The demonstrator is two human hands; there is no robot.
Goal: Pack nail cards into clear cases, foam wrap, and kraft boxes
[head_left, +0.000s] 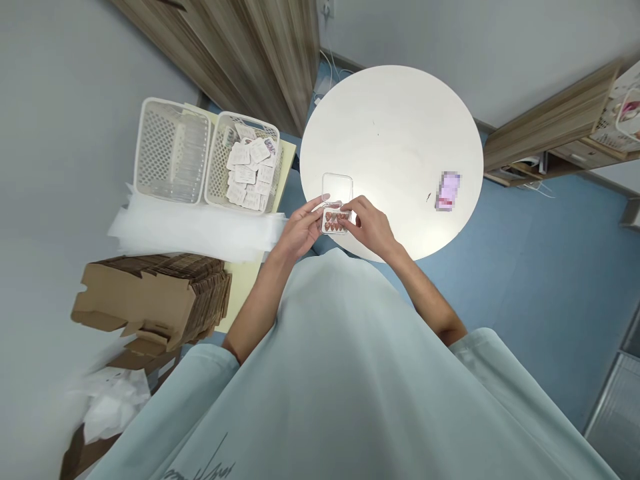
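Observation:
A small clear plastic case (337,190) stands with its lid flipped up, at the near edge of the round table. Inside it, a white card carries rows of reddish-brown press-on nails (329,226). My left hand (302,229) grips the case from the left, fingers behind it and thumb at its side. My right hand (373,225) reaches over the right part of the case, thumb and fingertips drawn together on the nails. What sits between those fingertips is too small to make out.
On the white round table (390,120) lies a pixelated purple item (448,191). To the left are a basket of white cards (250,163), a basket of clear cases (173,150), white foam sheets (195,227) and stacked cardboard boxes (145,293). Wooden cabinets (240,53) stand behind.

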